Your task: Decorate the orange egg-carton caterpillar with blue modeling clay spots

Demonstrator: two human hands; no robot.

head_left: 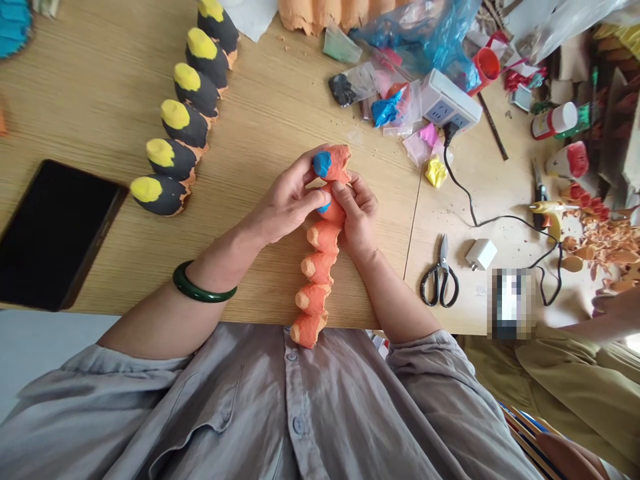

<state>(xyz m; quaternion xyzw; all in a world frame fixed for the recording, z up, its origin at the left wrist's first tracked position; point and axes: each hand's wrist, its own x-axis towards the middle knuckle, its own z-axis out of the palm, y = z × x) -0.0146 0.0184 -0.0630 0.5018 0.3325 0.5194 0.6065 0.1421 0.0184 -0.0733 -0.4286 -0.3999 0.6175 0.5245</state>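
An orange strip of egg-carton cups (323, 238) runs from between my hands down to the table's front edge. Blue clay (322, 163) covers the tip of its top cup, and more blue shows on the second cup under my left thumb. The lower cups have bare, pale tips. My left hand (290, 200) grips the strip from the left, thumb on the second cup. From the right, my right hand (357, 210) holds the same cup, its thumb pressed on the orange surface. At the upper left lies a black strip of cups with yellow tips (175, 114).
A dark tablet (57, 233) lies at the left. To the right are scissors (441, 273), a white adapter (481, 255), a power strip (450, 100) with a cord, clay bags (390, 107) and a glue gun (550, 210). Another person's hand (617, 310) is at the right edge.
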